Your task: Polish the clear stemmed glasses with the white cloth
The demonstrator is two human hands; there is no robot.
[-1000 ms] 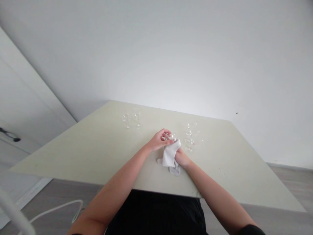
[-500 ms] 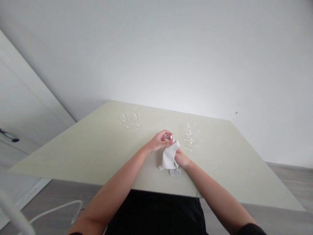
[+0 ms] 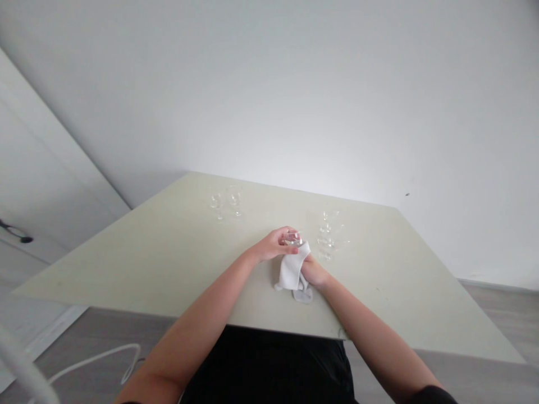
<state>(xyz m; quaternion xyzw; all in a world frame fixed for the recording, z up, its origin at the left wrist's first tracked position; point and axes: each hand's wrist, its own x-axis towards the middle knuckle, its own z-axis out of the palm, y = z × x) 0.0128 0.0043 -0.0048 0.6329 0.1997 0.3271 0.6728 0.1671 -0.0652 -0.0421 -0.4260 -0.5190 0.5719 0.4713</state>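
Near the middle of the table, my left hand (image 3: 273, 245) has its fingers wrapped round a clear glass (image 3: 293, 238). A white cloth (image 3: 290, 270) hangs from my right hand (image 3: 312, 270), which grips it just below and to the right of that glass. The cloth touches the glass's lower part and covers most of my right hand's fingers. A grey fold of the cloth drapes toward the table's front edge.
Two clear stemmed glasses (image 3: 234, 197) stand at the back left of the pale table (image 3: 168, 247). Several more clear glasses (image 3: 326, 242) stand close together just right of my hands. A white wall (image 3: 295, 101) rises behind the table.
My left hand has shifted its hold slightly, and the glass has turned a little, showing more of its bowl. The right hand and cloth are nearly unmoved.
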